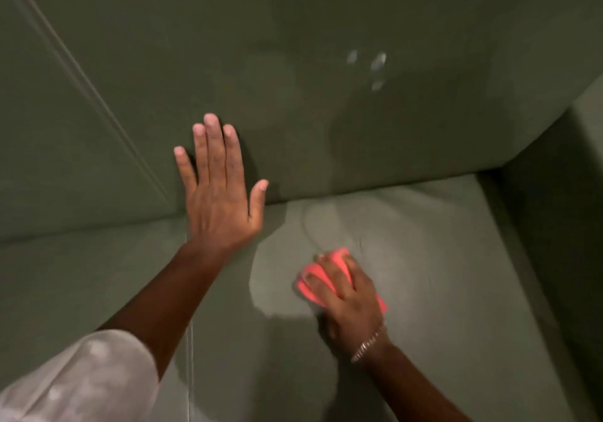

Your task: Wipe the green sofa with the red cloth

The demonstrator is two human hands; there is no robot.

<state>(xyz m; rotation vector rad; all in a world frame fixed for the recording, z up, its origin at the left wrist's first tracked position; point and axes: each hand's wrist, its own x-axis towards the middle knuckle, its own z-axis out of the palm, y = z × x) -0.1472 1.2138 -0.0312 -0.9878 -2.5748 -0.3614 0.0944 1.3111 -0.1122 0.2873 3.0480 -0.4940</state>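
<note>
The green sofa (424,258) fills the view, with its seat cushion below and its backrest above. My right hand (349,304) lies flat on the red cloth (315,278) and presses it onto the right seat cushion. The cloth is folded small and shows at my fingertips and beside my palm. My left hand (218,189) rests open, fingers spread, flat against the backrest just above the crease with the seat. It holds nothing.
The sofa's armrest (554,199) rises at the right edge of the seat. A seam (191,340) between two seat cushions runs down under my left forearm. A few pale marks (375,65) show on the backrest at the upper right.
</note>
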